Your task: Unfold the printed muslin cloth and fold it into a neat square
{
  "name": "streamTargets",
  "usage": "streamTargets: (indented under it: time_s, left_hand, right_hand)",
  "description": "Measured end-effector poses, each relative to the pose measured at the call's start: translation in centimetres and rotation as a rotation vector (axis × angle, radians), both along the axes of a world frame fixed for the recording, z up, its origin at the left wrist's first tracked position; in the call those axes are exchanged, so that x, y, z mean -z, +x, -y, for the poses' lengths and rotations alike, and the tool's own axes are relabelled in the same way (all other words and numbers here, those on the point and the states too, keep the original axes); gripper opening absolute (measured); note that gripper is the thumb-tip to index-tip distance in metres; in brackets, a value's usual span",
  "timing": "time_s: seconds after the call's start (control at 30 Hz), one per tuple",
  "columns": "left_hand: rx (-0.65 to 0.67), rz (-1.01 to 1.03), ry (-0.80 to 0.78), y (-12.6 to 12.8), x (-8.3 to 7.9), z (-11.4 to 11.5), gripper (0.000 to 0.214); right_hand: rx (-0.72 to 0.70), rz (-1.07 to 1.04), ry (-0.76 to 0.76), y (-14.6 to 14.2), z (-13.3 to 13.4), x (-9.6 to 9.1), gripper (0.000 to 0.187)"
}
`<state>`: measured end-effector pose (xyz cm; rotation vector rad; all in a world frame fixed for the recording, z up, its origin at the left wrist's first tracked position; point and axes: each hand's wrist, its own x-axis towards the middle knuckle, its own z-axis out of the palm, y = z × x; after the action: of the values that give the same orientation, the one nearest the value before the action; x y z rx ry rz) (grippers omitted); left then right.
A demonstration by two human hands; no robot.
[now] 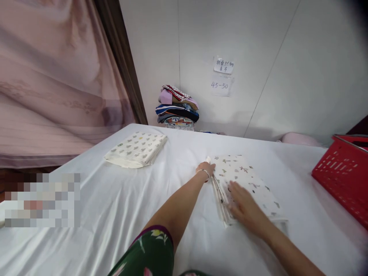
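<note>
A folded white cloth with small grey and brown prints (250,180) lies on the white-covered table (138,222), its layered edges facing left. At its far left corner, my left hand (204,170) has its fingers closed around the fabric edge, a thin bracelet on the wrist. My right hand (244,207) rests on the near left part of the same cloth, fingers stretched out and slightly blurred. Apart from both hands, a second folded cloth with grey motifs (138,148) lies to the left.
A red plastic basket (345,168) stands at the right edge. Behind the table, a pile of folded textiles (178,111) leans near the wall, under paper notes (222,74). Pink curtains (57,76) hang on the left. A patch at the lower left is pixelated.
</note>
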<state>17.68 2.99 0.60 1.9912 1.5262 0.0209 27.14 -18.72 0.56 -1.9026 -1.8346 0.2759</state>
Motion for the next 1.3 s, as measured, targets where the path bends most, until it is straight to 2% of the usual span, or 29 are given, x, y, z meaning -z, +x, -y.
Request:
streamTargets:
  time_s: [0.1, 0.23, 0.33, 0.53, 0.67, 0.77, 1.03, 1.3]
  left_hand:
    - [-0.013, 0.032, -0.002, 0.0, 0.1, -0.1, 0.048]
    - [-0.032, 0.06, -0.035, 0.0, 0.2, -0.2, 0.048]
    - [-0.042, 0.081, -0.048, 0.0, -0.2, -0.4, 0.05]
    - [-0.056, 0.136, -0.02, 0.0, -0.9, -1.6, 0.066]
    - [-0.028, 0.206, -0.029, 0.1, -0.6, -2.5, 0.063]
    - [-0.028, 0.252, -0.022, 0.3, -0.3, -3.0, 0.054]
    - [-0.112, 0.341, -0.021, 1.4, 0.4, -3.6, 0.036]
    - [-0.161, 0.382, -0.03, 1.6, 1.9, -4.9, 0.037]
  right_hand:
    - [-0.105, 0.151, -0.055, -2.2, 0.2, 1.3, 0.06]
    - [-0.094, 0.252, -0.057, -2.5, 0.6, 2.0, 0.059]
    - [-0.1, 0.296, 0.006, -3.0, 1.2, 2.5, 0.061]
    - [-0.108, 0.349, 0.13, -4.2, 1.8, 3.9, 0.066]
    - [-0.113, 0.412, 0.163, -4.2, 1.7, 3.7, 0.07]
    - [-0.112, 0.479, 0.178, -4.4, 1.7, 3.4, 0.065]
    - [-0.113, 0.573, 0.166, -4.7, 1.6, 3.2, 0.057]
    - [-0.117, 0.551, 0.137, -4.8, 1.6, 3.0, 0.055]
